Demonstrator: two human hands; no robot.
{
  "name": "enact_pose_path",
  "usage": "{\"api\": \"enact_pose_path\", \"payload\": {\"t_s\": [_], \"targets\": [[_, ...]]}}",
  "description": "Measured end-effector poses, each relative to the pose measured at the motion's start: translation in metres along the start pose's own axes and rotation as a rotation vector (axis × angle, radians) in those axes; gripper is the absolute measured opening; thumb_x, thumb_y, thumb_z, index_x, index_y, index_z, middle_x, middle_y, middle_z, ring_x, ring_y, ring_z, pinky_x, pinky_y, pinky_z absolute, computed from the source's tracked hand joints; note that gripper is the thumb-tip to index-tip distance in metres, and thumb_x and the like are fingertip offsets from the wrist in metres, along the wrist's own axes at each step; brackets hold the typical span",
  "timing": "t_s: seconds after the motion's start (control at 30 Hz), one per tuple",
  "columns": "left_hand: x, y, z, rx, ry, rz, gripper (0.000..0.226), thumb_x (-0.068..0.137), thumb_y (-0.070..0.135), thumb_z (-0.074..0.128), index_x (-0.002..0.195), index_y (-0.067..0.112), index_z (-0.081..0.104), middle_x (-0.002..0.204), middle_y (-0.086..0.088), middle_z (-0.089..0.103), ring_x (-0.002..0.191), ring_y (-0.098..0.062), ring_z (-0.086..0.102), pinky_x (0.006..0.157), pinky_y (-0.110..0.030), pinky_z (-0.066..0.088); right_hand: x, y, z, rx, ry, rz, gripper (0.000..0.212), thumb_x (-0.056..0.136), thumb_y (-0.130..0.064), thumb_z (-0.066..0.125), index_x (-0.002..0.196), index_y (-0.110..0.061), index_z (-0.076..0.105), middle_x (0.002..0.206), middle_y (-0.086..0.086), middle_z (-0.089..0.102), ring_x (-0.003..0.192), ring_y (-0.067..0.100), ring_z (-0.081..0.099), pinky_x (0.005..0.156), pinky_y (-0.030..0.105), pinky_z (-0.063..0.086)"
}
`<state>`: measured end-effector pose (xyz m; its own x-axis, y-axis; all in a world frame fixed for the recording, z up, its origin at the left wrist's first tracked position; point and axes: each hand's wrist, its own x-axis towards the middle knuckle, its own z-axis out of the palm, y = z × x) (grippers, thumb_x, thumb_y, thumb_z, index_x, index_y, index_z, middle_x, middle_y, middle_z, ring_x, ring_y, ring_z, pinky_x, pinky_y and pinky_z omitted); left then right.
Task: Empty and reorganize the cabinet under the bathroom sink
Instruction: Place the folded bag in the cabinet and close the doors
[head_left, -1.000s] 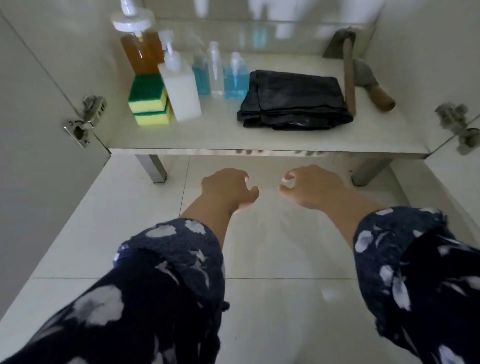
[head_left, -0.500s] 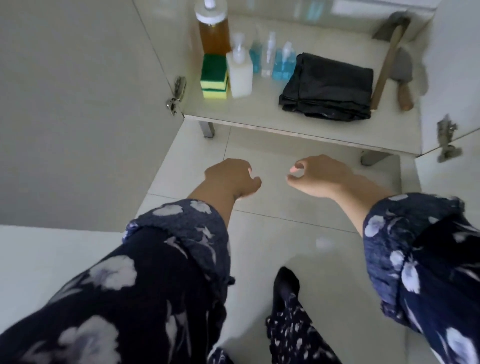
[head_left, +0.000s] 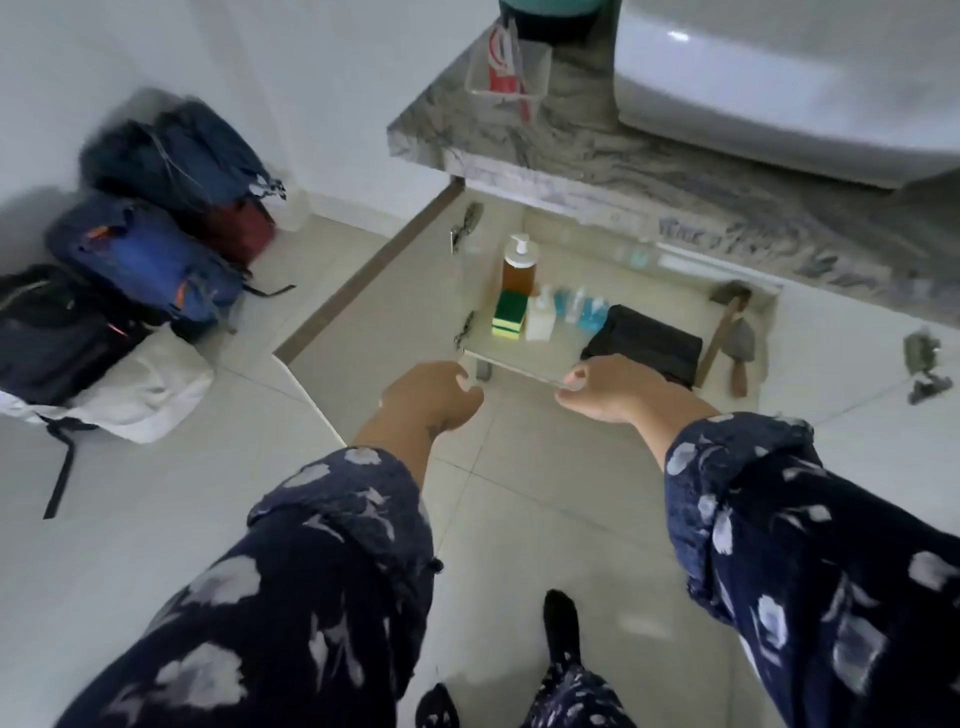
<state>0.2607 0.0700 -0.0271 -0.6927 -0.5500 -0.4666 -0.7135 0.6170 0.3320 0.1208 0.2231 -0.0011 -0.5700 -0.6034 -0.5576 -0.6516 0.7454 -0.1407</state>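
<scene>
The cabinet under the sink stands with both doors swung out, and its shelf (head_left: 540, 358) is in view. On it, from left to right, are an amber pump bottle (head_left: 518, 275), stacked green and yellow sponges (head_left: 508, 314), a white pump bottle (head_left: 540, 319), small blue bottles (head_left: 587, 312), a folded black cloth (head_left: 649, 343) and a hammer (head_left: 724, 322) leaning in the right corner. My left hand (head_left: 431, 395) and my right hand (head_left: 608, 387) hover in front of the shelf edge, fingers loosely curled, holding nothing.
The left door (head_left: 374, 312) juts out toward me; the right door (head_left: 857, 353) opens to the right. A marble countertop (head_left: 571, 150) with a white basin (head_left: 779, 67) and a clear cup (head_left: 506, 67) overhangs the cabinet. Backpacks (head_left: 145, 249) lie on the floor at left.
The view has risen and pulled back from the cabinet, bringing the countertop, basin and backpacks into sight. Both hands stay empty and loosely curled in front of me.
</scene>
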Motion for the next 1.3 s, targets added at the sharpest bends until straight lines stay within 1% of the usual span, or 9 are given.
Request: {"api": "enact_pose_path", "payload": {"t_s": [0.13, 0.23, 0.33, 0.43, 0.5, 0.6, 0.7, 0.97, 1.3], "targets": [[-0.023, -0.024, -0.039, -0.051, 0.126, -0.139, 0.045, 0.093, 0.046, 0.042, 0.135, 0.028, 0.048, 0.143, 0.000, 0.047, 0.128, -0.024, 0.045, 0.106, -0.041, 0.038, 0.008, -0.038, -0.028, -0.055, 0.028, -0.104, 0.045, 0.092, -0.044, 0.042, 0.127, -0.020, 0.058, 0.132, 0.004, 0.057, 0.117, 0.025, 0.055, 0.100, 0.037, 0.045], [-0.028, -0.042, -0.058, -0.086, 0.307, -0.204, 0.042, 0.095, 0.038, 0.042, 0.134, 0.026, 0.049, 0.144, -0.002, 0.042, 0.130, -0.025, 0.041, 0.104, -0.042, 0.039, 0.030, -0.069, -0.043, -0.138, 0.025, -0.206, 0.043, 0.093, -0.041, 0.041, 0.128, -0.021, 0.057, 0.129, 0.004, 0.059, 0.116, 0.024, 0.055, 0.098, 0.035, 0.045], [-0.022, -0.059, -0.064, -0.125, 0.453, -0.332, 0.049, 0.093, 0.035, 0.044, 0.140, 0.025, 0.042, 0.149, 0.000, 0.033, 0.136, -0.023, 0.031, 0.106, -0.044, 0.036, 0.061, -0.106, -0.049, -0.191, 0.054, -0.363, 0.047, 0.094, -0.043, 0.040, 0.136, -0.025, 0.049, 0.135, 0.000, 0.055, 0.121, 0.022, 0.052, 0.098, 0.034, 0.045], [-0.011, -0.072, -0.060, -0.143, 0.420, -0.457, 0.062, 0.094, 0.038, 0.044, 0.150, 0.022, 0.021, 0.160, 0.003, 0.009, 0.147, -0.019, 0.008, 0.116, -0.047, 0.018, 0.096, -0.138, -0.047, -0.281, 0.124, -0.521, 0.053, 0.094, -0.052, 0.037, 0.143, -0.031, 0.037, 0.148, 0.001, 0.039, 0.134, 0.024, 0.038, 0.106, 0.042, 0.039], [0.000, -0.081, -0.053, -0.150, 0.407, -0.491, 0.068, 0.095, 0.038, 0.042, 0.153, 0.019, 0.010, 0.161, 0.004, -0.002, 0.148, -0.016, -0.003, 0.118, -0.048, 0.009, 0.118, -0.156, -0.044, -0.325, 0.170, -0.600, 0.056, 0.095, -0.054, 0.035, 0.147, -0.032, 0.028, 0.157, 0.004, 0.022, 0.143, 0.027, 0.021, 0.113, 0.048, 0.027], [0.019, -0.095, -0.041, -0.157, 0.364, -0.490, 0.073, 0.097, 0.038, 0.040, 0.153, 0.016, 0.000, 0.161, 0.003, -0.011, 0.148, -0.014, -0.009, 0.119, -0.049, 0.003, 0.149, -0.176, -0.040, -0.344, 0.180, -0.687, 0.060, 0.097, -0.053, 0.030, 0.151, -0.035, 0.012, 0.162, 0.003, -0.006, 0.149, 0.024, -0.005, 0.118, 0.053, 0.008], [0.031, -0.102, -0.031, -0.105, 0.324, -0.490, 0.076, 0.097, 0.041, 0.039, 0.153, 0.014, -0.004, 0.161, 0.001, -0.013, 0.148, -0.015, -0.010, 0.119, -0.051, 0.002, 0.172, -0.189, -0.032, -0.392, 0.144, -0.710, 0.060, 0.099, -0.053, 0.022, 0.152, -0.036, -0.002, 0.159, 0.001, -0.020, 0.148, 0.020, -0.016, 0.118, 0.056, -0.001], [0.035, -0.091, -0.010, -0.040, 0.374, -0.535, 0.080, 0.095, 0.059, 0.025, 0.152, 0.015, -0.010, 0.159, 0.003, -0.018, 0.146, -0.012, -0.017, 0.117, -0.053, -0.008, 0.185, -0.180, -0.017, -0.367, 0.129, -0.755, 0.062, 0.098, -0.056, 0.016, 0.150, -0.037, -0.012, 0.158, -0.002, -0.024, 0.146, 0.018, -0.023, 0.117, 0.058, -0.004], [0.029, -0.052, 0.003, -0.120, 0.316, -0.436, 0.065, 0.099, 0.053, 0.010, 0.153, 0.018, -0.002, 0.161, 0.005, -0.009, 0.148, -0.010, -0.006, 0.119, -0.050, -0.006, 0.165, -0.128, -0.020, -0.399, 0.095, -0.797, 0.060, 0.096, -0.058, 0.009, 0.151, -0.038, -0.006, 0.159, -0.005, -0.019, 0.147, 0.015, -0.018, 0.119, 0.054, -0.001]]}}
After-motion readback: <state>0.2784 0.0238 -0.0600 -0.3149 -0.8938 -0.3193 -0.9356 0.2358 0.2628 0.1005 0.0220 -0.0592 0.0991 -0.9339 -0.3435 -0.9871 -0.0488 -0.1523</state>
